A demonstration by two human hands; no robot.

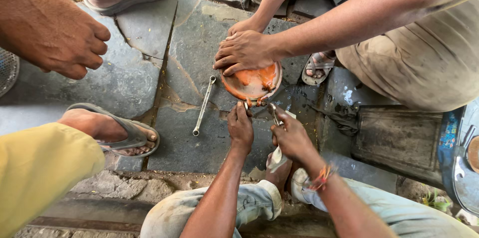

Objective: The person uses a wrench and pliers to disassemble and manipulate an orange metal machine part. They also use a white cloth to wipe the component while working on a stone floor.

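My left hand (240, 127) pinches the orange disc (253, 82) edge steady, right hand (291, 137) grips a tool (273, 113) beside it, co-worker's hands (243, 50) pressing on top.

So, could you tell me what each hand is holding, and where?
Left hand pinches the orange disc's near rim; right hand grips a small metal tool by its lower end.

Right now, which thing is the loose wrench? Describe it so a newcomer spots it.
Start at the orange round part on the stone floor, pressed down by another person's hands. Just to its left lies the wrench, a slim silver bar angled along the slab. Nobody touches it, unlike the small tool in the right hand.
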